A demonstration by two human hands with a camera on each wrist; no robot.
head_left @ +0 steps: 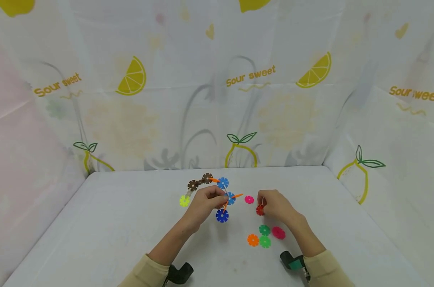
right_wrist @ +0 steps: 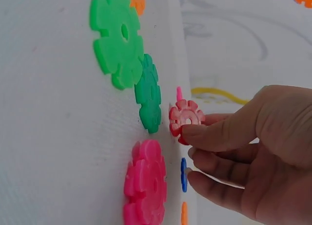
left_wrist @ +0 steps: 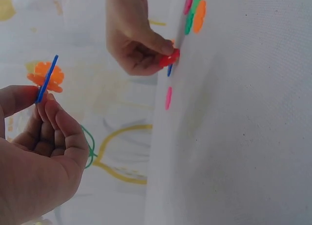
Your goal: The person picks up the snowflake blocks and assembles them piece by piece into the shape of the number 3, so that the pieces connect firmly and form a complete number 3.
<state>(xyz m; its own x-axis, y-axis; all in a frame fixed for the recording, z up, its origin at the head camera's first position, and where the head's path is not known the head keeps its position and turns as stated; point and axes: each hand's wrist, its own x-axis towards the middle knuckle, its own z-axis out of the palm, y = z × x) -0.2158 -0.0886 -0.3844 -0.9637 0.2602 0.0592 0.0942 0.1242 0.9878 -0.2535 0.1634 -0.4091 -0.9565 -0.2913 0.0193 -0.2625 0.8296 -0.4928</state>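
My left hand point(head_left: 207, 204) pinches a light blue notched disc point(head_left: 231, 198) between thumb and fingers. An orange disc point(left_wrist: 48, 75) is slotted into this blue one. They belong to a curved chain of joined discs, with brown discs point(head_left: 207, 178), another light blue disc point(head_left: 222, 183) and a yellow disc point(head_left: 184, 201) at one end. A dark blue disc point(head_left: 222, 215) hangs below the left fingertips. To the right, my right hand point(head_left: 277, 206) pinches a red notched disc point(right_wrist: 187, 119) by its edge, close to the table and apart from the chain.
Loose discs lie on the white table point(head_left: 131, 239): a pink one point(head_left: 249, 199) between the hands, and green point(head_left: 265, 241), dark green point(head_left: 264, 230), orange point(head_left: 253, 240) and deep pink point(head_left: 278, 232) ones nearer me. A lemon-printed cloth point(head_left: 188, 119) rises behind the table.
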